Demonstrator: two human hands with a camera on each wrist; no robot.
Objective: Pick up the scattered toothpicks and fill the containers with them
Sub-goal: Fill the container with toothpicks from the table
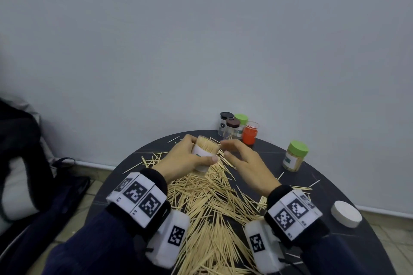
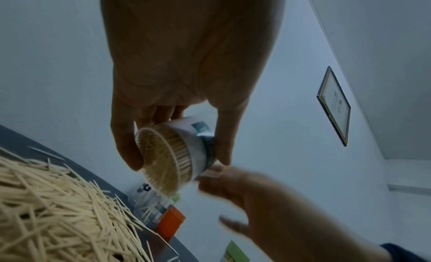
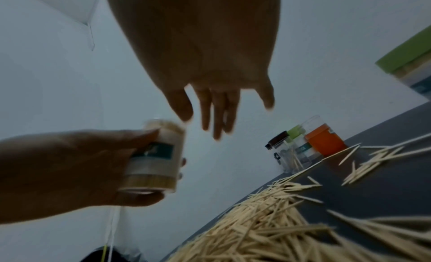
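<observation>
My left hand [image 1: 190, 158] grips a clear, lidless container [image 1: 206, 152] packed full of toothpicks, held tilted above the table; the same container [image 2: 172, 155] shows its toothpick-filled bottom in the left wrist view and its label [image 3: 158, 160] in the right wrist view. My right hand [image 1: 237, 154] hovers just right of its mouth, fingers straight and spread [image 3: 217, 114], holding nothing. A large heap of loose toothpicks [image 1: 212, 207] covers the dark round table [image 1: 335, 185] under both hands.
Several containers stand at the table's far edge: black-lidded [image 1: 225, 123], brown-lidded [image 1: 232, 128], green-lidded [image 1: 241, 125] and orange [image 1: 249, 133]. A full green-lidded container [image 1: 295, 155] stands to the right. A white lid [image 1: 346, 214] lies near the right edge. A dark bag [image 1: 33, 163] sits on the left.
</observation>
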